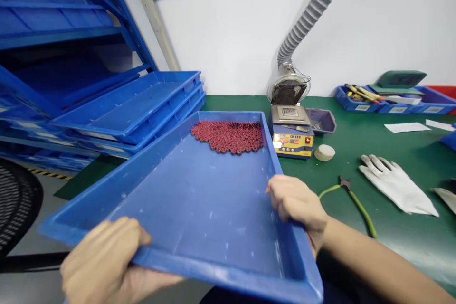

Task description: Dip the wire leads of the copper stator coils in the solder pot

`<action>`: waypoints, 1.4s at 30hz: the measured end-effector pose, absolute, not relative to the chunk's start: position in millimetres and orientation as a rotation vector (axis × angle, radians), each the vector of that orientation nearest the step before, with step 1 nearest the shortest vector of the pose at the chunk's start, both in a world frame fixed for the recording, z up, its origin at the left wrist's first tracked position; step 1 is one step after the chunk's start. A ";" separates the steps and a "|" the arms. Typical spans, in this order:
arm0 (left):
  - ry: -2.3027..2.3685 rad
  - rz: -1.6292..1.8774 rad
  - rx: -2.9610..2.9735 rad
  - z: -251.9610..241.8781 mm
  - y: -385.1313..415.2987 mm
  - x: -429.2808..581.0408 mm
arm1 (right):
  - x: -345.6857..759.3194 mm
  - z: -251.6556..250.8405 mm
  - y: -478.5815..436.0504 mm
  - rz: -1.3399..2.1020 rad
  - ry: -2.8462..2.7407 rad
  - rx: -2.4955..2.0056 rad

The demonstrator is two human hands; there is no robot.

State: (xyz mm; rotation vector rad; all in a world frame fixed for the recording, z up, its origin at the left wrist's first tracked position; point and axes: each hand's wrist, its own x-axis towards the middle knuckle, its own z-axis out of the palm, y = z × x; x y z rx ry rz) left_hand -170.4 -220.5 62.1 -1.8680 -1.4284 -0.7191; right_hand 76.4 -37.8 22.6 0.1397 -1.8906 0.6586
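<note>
A large shallow blue plastic tray [199, 204] fills the middle of the view, its near edge projecting past the bench toward me. Many small round red parts with dark pins [230, 137] are packed together against its far wall. My left hand [103, 259] is closed over the near rim, at the left. On the right side wall, my right hand [297, 202] has its fingers curled over the rim. Whether the tray's far end rests on the bench, I cannot tell.
Stacked blue trays [131, 99] stand left, beside a blue rack [60, 14]. Behind the right rim sits a small soldering pot [290, 128] under a grey hose [315, 7]. Green-handled cutters [359, 204], a white glove [397, 183] and tool bins [395, 99] lie on the green bench [342, 133].
</note>
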 end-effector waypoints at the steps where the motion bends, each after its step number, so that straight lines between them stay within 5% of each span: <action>1: -1.372 -0.667 -1.954 61.8 -221.0 -173.5 | 74.9 24.3 -37.6 0.664 -1.911 0.136; 42: -1.590 -0.916 -1.510 19.9 -238.8 -172.1 | 52.9 54.3 -42.4 0.762 -2.141 0.231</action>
